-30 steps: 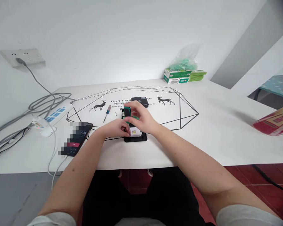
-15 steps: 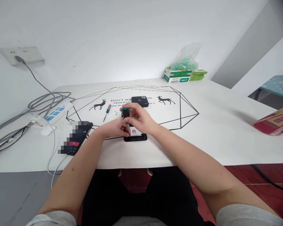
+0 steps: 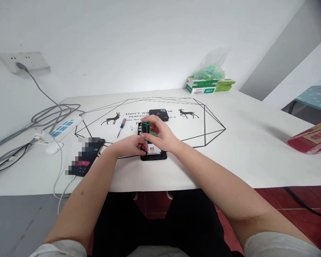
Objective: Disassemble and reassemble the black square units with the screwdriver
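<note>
Stretching along the left, a power strip [image 3: 66,128] lies near a phone [image 3: 96,151], then a screwdriver [image 3: 122,125]. The left hand [image 3: 131,145] touches the opened device [image 3: 153,157], its grip too hidden to tell. Above the device, a green-and-black tool [image 3: 145,128] is clamped in the right hand [image 3: 162,135]. Behind lies a black cover [image 3: 158,114]; farther right, boxes [image 3: 202,84].

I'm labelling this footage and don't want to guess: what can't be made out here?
All in the head view:
- Tip of the green-and-black tool: hidden by the left hand.
- Part of the opened device: covered by both hands.
- Tiny dark bits: too small to identify.
- Phone screen: partly pixelated.
- Table lettering: partly under the black cover.
- Red package: cut off by the right edge.
</note>
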The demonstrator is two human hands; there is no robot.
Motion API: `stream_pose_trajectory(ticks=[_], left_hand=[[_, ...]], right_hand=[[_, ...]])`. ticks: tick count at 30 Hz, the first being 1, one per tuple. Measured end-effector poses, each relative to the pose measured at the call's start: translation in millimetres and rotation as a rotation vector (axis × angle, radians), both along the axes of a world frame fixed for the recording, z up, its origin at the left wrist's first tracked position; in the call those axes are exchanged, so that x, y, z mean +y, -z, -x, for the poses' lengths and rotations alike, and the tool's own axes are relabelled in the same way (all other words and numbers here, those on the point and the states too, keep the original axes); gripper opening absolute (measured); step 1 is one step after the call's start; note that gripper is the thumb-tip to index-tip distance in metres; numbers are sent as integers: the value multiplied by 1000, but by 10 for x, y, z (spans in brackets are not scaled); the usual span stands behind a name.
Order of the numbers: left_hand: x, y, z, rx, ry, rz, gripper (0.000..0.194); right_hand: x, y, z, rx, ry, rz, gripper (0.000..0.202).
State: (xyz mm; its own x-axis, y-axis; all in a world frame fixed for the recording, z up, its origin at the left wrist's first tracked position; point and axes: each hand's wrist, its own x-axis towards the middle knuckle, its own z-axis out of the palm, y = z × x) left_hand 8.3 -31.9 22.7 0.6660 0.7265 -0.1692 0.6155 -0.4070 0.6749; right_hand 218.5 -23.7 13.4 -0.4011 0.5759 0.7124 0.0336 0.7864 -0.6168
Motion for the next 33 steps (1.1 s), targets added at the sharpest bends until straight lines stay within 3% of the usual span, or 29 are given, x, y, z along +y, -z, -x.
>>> stream_pose_trajectory(ticks=[9,15,19,22,33], left_hand=[[-32,-33,-10,-62,2,0,18],[96,43,34,-129,-145,-319,16],[225,177,52,99,-383,-518,20],[259,244,46,295,-508,-527,23],[250,237,22,401,-638,-474,37]], right_hand=[[-20,45,21,42,44,44,55],[-44,-80,-61,29,23,-117,37],[-14,-109,-59,36,82,-173,35],[-2,-100,-48,45,114,-182,38],[6,-136,-62,196,89,-90,23]])
